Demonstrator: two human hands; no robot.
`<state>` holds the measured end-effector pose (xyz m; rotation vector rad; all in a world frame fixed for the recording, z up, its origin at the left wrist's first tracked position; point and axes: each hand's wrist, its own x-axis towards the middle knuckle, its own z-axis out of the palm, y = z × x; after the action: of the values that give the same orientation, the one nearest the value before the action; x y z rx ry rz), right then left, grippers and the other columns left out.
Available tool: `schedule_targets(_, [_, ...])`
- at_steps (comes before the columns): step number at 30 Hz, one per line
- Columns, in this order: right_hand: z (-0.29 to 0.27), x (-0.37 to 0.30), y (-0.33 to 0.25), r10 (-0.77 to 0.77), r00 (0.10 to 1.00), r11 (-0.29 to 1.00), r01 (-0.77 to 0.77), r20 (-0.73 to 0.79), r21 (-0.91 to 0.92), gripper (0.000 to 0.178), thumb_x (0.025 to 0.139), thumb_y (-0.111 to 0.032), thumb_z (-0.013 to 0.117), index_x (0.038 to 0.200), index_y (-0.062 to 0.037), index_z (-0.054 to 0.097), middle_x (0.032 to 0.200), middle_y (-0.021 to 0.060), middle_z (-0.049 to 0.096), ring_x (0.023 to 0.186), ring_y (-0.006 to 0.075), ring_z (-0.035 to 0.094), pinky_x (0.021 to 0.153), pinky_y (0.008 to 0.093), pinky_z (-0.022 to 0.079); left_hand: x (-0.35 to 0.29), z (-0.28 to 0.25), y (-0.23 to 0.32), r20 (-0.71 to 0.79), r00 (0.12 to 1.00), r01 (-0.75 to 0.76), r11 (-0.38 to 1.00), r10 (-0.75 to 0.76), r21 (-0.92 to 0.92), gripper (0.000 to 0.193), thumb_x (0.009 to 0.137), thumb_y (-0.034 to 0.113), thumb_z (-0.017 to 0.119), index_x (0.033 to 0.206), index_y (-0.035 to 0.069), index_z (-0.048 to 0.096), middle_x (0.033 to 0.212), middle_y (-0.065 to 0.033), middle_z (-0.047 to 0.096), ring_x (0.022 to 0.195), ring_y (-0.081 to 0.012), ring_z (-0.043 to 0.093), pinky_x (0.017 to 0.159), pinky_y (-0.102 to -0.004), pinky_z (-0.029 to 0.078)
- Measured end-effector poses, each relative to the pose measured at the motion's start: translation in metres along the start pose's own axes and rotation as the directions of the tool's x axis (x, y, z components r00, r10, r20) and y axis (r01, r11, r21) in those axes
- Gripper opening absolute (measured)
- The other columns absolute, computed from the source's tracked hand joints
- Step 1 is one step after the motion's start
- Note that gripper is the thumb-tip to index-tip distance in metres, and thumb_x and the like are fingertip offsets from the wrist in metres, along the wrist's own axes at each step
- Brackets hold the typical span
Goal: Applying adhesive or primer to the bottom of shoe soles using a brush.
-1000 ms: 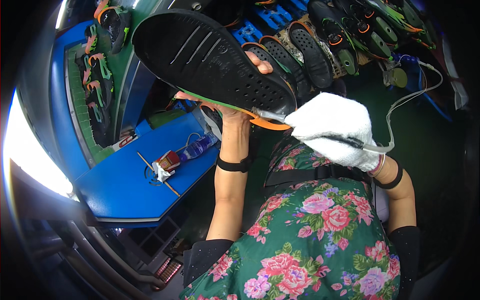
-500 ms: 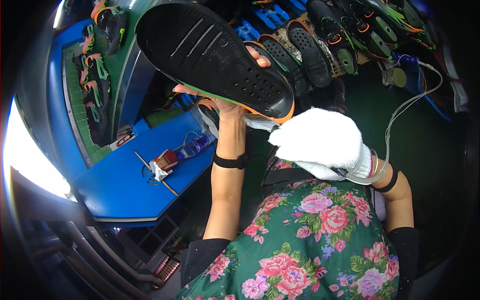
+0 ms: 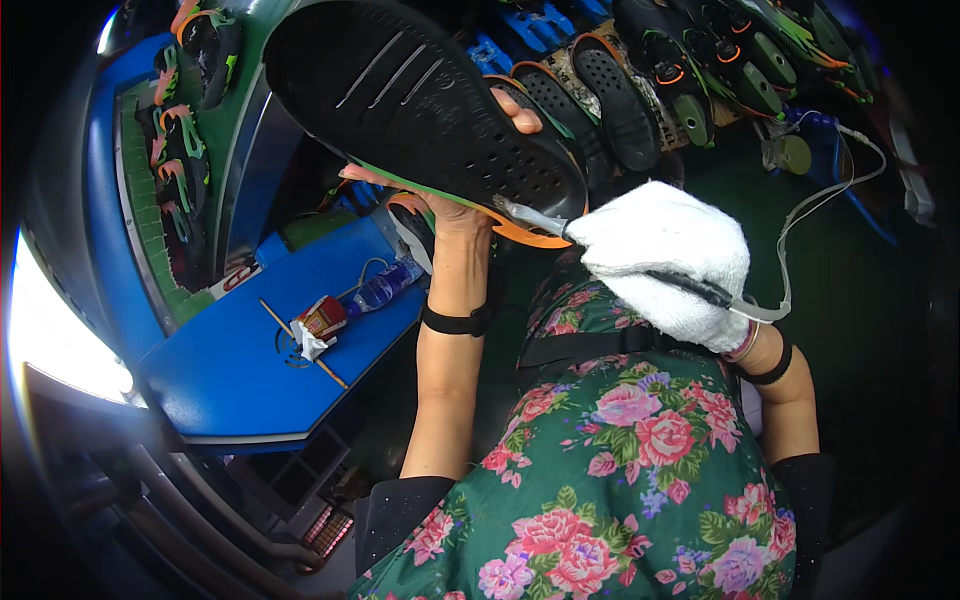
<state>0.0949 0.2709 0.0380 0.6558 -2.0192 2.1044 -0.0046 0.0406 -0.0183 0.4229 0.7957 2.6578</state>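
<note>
Brush [image 3: 538,219] rose to sole [image 3: 430,110], right of blue table [image 3: 225,385].

Shoe sole [image 3: 400,125], upper centre: rubber-like, smooth, low sheen. Glove [image 3: 665,255], right of centre: knitted cloth, matt. Apron [image 3: 600,470], lower centre: printed cloth. Bottle [image 3: 384,288], left of centre: translucent plastic, glossy. Tabletop [image 3: 225,390], left: smooth, satin.
</note>
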Motion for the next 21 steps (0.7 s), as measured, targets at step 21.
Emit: schedule_targets(21, [-0.001,0.009,0.007,-0.1,0.97,0.992,0.113,0.221,-0.05,0.023,0.075,-0.004,0.08,0.097,-0.0067,0.079,0.099,0.0101,0.079,0.084,0.027,0.075,0.074,0.035,0.059,0.011,0.007,0.001,0.085,0.993,0.086,0.996,-0.087,0.018,0.106,0.079,0.091,0.052,0.115,-0.008,0.066,0.105,-0.021,0.068,0.092,-0.0316,0.07,0.09,-0.0446,0.054])
